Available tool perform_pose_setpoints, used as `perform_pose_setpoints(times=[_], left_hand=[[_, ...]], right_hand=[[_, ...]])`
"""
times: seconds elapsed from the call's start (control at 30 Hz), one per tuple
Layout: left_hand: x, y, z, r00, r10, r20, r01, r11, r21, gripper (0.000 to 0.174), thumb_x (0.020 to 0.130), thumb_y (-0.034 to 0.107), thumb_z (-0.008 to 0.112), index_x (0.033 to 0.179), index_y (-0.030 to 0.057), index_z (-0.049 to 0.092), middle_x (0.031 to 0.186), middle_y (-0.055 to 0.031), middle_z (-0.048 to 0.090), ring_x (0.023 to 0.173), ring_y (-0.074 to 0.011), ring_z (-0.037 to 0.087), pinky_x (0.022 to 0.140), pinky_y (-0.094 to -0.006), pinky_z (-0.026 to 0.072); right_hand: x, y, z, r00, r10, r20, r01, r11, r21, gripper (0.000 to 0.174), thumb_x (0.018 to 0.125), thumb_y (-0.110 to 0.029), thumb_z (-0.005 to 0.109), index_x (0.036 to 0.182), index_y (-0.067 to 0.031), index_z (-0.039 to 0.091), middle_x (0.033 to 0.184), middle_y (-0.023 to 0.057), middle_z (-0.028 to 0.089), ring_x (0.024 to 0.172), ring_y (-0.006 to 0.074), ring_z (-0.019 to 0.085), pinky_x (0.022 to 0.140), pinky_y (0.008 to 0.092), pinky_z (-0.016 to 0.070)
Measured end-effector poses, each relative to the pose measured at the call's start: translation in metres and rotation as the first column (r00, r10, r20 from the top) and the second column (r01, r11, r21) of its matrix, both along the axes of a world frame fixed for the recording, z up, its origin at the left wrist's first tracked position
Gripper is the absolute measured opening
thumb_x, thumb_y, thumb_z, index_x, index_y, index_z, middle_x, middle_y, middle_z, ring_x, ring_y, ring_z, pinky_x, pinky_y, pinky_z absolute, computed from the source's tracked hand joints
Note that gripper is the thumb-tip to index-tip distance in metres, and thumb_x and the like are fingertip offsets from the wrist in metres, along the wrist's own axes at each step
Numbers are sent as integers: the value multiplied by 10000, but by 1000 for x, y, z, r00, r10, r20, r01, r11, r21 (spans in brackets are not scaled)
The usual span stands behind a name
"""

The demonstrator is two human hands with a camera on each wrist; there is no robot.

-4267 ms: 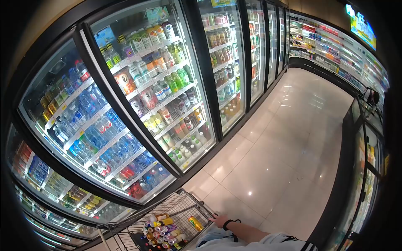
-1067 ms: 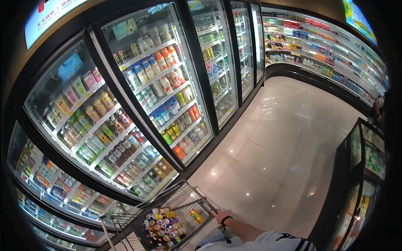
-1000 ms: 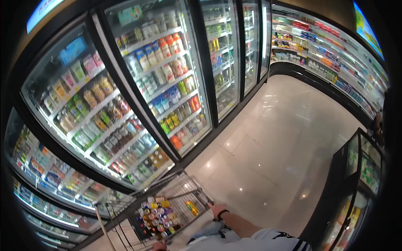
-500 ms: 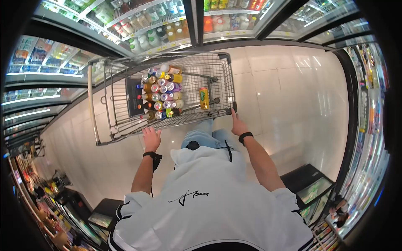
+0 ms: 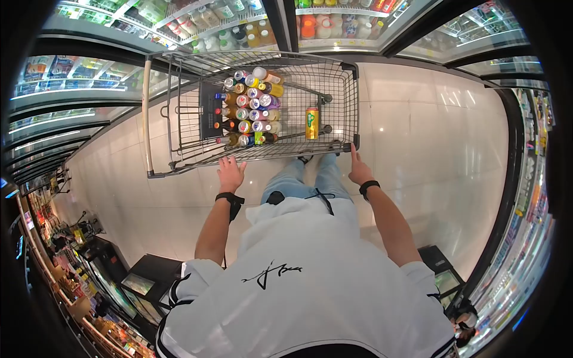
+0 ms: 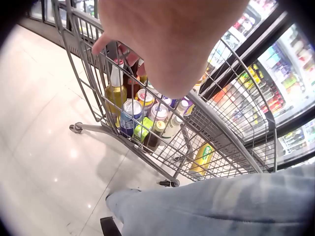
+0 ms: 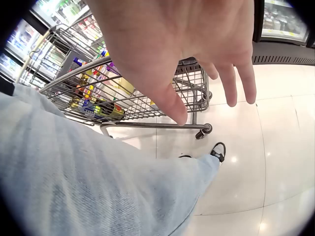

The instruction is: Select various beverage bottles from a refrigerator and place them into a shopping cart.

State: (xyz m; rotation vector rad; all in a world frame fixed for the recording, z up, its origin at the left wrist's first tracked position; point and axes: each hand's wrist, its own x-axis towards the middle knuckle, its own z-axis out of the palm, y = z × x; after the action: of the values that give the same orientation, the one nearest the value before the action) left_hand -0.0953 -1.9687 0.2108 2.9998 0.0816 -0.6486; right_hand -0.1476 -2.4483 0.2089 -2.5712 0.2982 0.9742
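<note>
Head view: left hand (image 5: 230, 173) and right hand (image 5: 360, 172), fingers straight and apart, gripping nothing, sit at the near rim of shopping cart (image 5: 356, 101). Cart is directly ahead, bottles (image 5: 249, 107) inside, coolers (image 5: 334, 24) beyond.

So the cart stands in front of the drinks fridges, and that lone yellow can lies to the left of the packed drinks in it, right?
Not quite. The yellow can lies to the right of the packed drinks, on the person's right side and apart from them, as the head view shows. The cart does stand in front of the drinks fridges.
</note>
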Motion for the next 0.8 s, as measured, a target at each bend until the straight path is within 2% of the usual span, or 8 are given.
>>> perform_pose_setpoints(times=[0.27,0.37,0.4,0.43,0.53,0.6,0.63,0.8], left_hand=[[18,-50,-24,996,-85,1,85,996,8,654,940,519,505,1335,-2,506,1339,-285,500,1262,-452,434,1065,-538,357],[21,-25,-109,977,-214,21,213,976,37,755,916,593,463,1359,-19,490,1379,-313,465,1318,-435,408,1117,-512,299],[33,-58,-60,996,-43,-82,43,999,-6,790,923,605,427,1396,-26,444,1375,-301,472,1333,-420,394,1128,-527,275],[42,-47,-85,966,-216,-143,217,976,-12,820,910,628,430,1430,-6,404,1419,-282,429,1368,-418,341,1121,-541,276],[63,-68,-94,979,109,-172,-92,990,104,864,820,674,548,1389,30,454,1496,-238,333,1375,-439,320,1071,-537,358],[76,-90,-62,863,-28,-505,7,999,-44,684,922,472,599,1504,229,333,1534,-210,328,1397,-469,292,1119,-569,266],[85,-85,-77,846,-302,-439,311,949,-52,608,925,368,650,1457,191,416,1449,-158,466,1272,-403,479,989,-540,436],[133,-145,-62,862,-248,-443,214,969,-125,575,923,371,652,1426,179,450,1409,-143,497,1209,-375,518,922,-519,467]], right_hand=[[8,-84,-43,986,-12,167,-8,993,121,1082,710,77,579,1557,-181,-43,1413,272,433,869,460,625,730,548,503],[22,-96,-43,996,-86,8,83,980,181,778,915,-79,398,1559,-217,-15,1472,265,378,1230,448,514,1012,534,429],[25,-99,-50,983,-86,163,63,988,139,769,925,-99,389,1558,-247,-22,1480,265,367,1251,446,497,1023,537,419],[35,-105,-22,999,-50,4,49,988,146,786,918,-98,401,1554,-284,-22,1460,255,397,1215,446,528,1001,535,437],[57,-115,-1,998,-2,-68,9,995,100,957,861,-184,591,1548,-328,-58,1434,226,426,1142,464,579,917,556,477],[59,-139,-8,995,13,-96,1,990,141,977,872,-219,597,1544,-333,-102,1423,237,434,1132,446,591,890,556,488],[63,-143,-11,995,20,-94,-7,989,145,972,880,-240,598,1544,-330,-106,1397,240,463,1142,439,587,902,536,491],[71,-174,-21,997,23,-67,-14,990,137,933,890,-259,584,1547,-325,-75,1332,216,534,1139,398,601,927,515,492]])
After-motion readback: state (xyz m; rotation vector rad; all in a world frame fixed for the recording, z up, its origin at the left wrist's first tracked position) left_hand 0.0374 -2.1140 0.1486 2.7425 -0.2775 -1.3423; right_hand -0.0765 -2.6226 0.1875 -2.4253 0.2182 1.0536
